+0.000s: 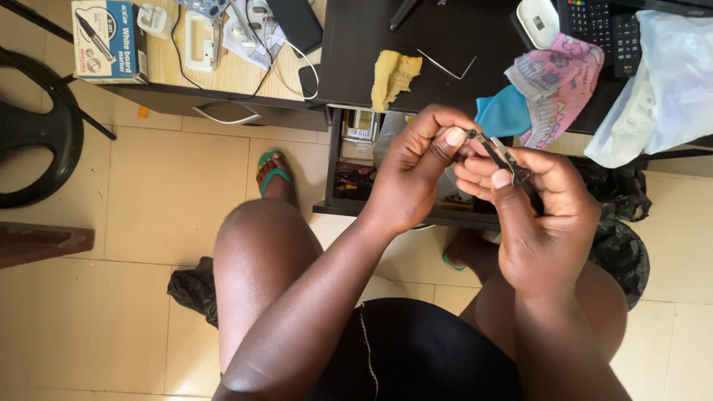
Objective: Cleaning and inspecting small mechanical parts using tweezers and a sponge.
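Both my hands are raised over my lap, in front of a dark desk [386, 44]. My right hand [546, 223] pinches a small dark metal tool [501, 157], thin and rod-like, between thumb and fingers. My left hand [416, 174] is closed on the tool's upper tip with thumb and forefinger. What kind of tool it is I cannot tell; most of it is hidden by my fingers.
On the dark desk lie a yellow sponge [394, 74], a bent wire [445, 67], a pink and blue cloth [553, 89], a remote [594, 22] and a white plastic bag [661, 82]. A wooden table [223, 70] holds a marker box [108, 38] and cables. An open drawer [356, 178] sits below; a black chair [33, 134] stands left.
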